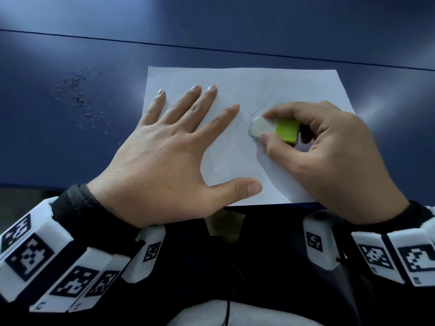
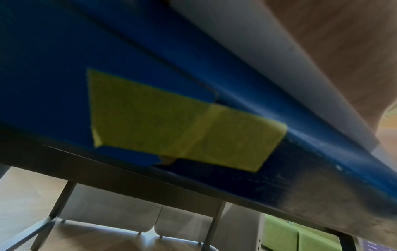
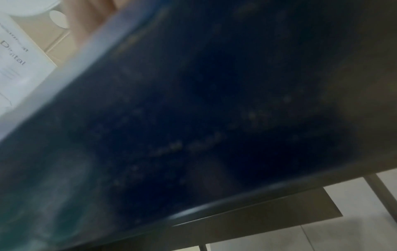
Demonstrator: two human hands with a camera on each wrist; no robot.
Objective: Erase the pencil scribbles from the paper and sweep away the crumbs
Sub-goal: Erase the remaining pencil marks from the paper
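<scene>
A white sheet of paper lies on the blue table near its front edge. Faint pencil scribbles mark its middle. My right hand pinches a white eraser in a green sleeve between thumb and forefinger, its tip pressed on the scribbles. My left hand lies flat with fingers spread on the left half of the sheet. A few dark crumbs lie on the paper between the hands. Both wrist views show only the table's front edge from below.
A scatter of eraser crumbs lies on the blue table to the left of the paper. A seam runs across the table behind the sheet. Yellow tape sticks to the table's underside.
</scene>
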